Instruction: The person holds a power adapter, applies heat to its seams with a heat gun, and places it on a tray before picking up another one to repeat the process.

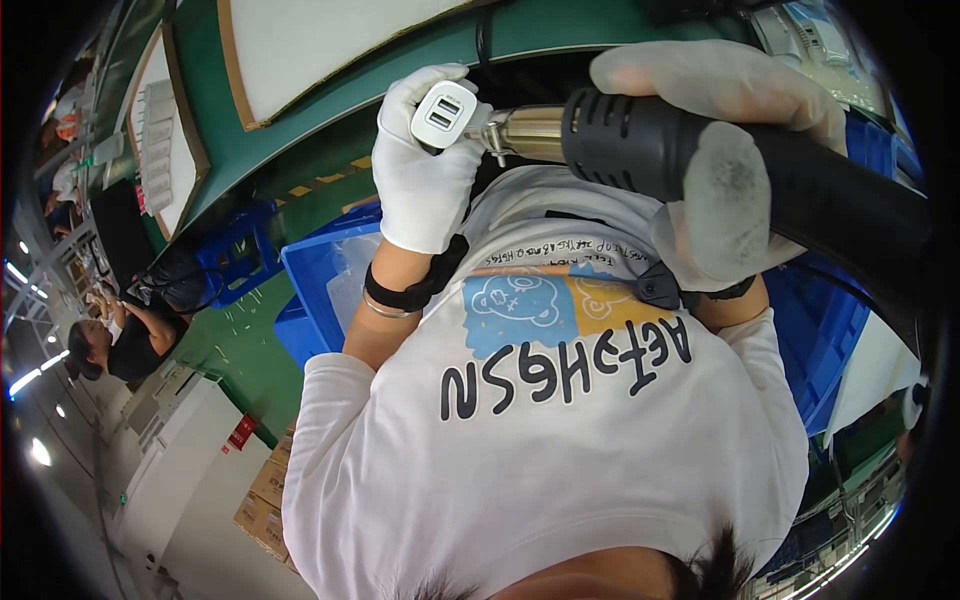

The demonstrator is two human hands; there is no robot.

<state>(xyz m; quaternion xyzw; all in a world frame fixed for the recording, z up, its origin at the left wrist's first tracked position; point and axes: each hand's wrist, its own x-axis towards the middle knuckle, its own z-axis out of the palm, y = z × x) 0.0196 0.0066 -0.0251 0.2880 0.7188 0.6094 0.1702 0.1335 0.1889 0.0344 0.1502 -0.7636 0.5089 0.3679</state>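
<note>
Nearest the camera, the gloved right hand (730, 205) grips a black hot-air gun (640, 150), its metal nozzle (532, 133) pointing left; just beside the tip, the gloved left hand (425, 185) holds a white charger (443, 114). Good work here probably wants even heat — slow turning, no lingering on one spot. The charger looks smooth and rounded, two dark slots facing the camera.

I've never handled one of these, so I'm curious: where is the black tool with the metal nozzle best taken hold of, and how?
Probably the black tool is best gripped behind its slotted section, from the right, as the right hand does: that part is long and rounded for wrapping, and the metal nozzle points left toward the white two-port plug.
</note>
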